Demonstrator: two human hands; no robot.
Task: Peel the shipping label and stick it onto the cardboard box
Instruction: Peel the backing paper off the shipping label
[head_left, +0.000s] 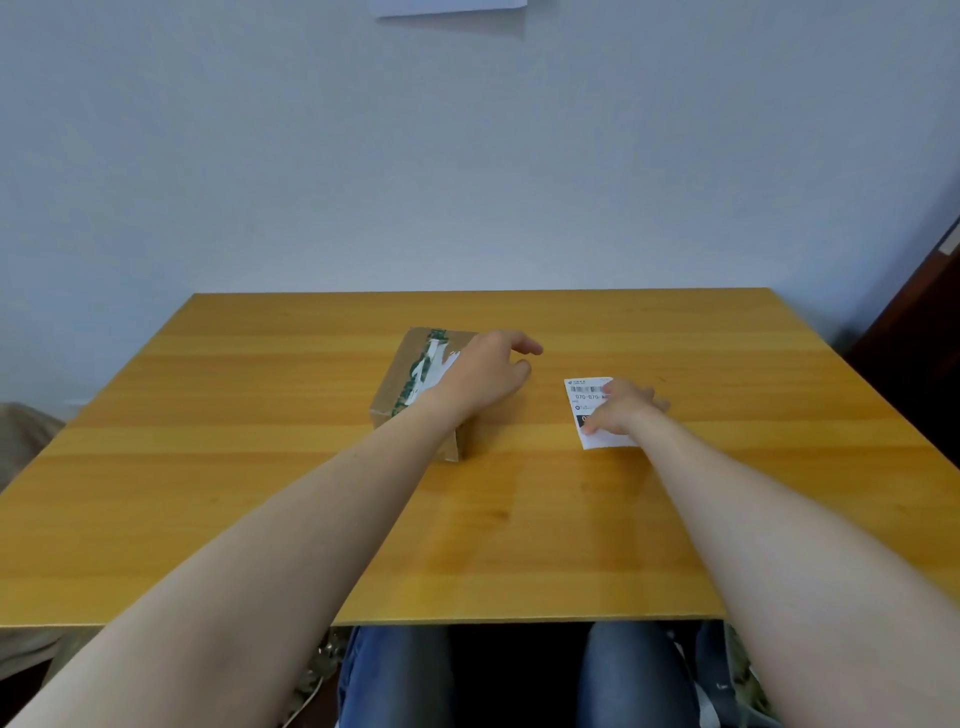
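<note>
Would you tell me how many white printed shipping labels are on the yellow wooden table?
1: the white printed shipping label lies flat under the right hand, right of the brown cardboard box.

L hand lies atop cardboard box, fingers curled over its R edge. R hand presses flat on shipping label, on surface near box's R side.

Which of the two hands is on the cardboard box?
The left hand: it is on top of the cardboard box, while the right hand lies on the shipping label on the table.
</note>
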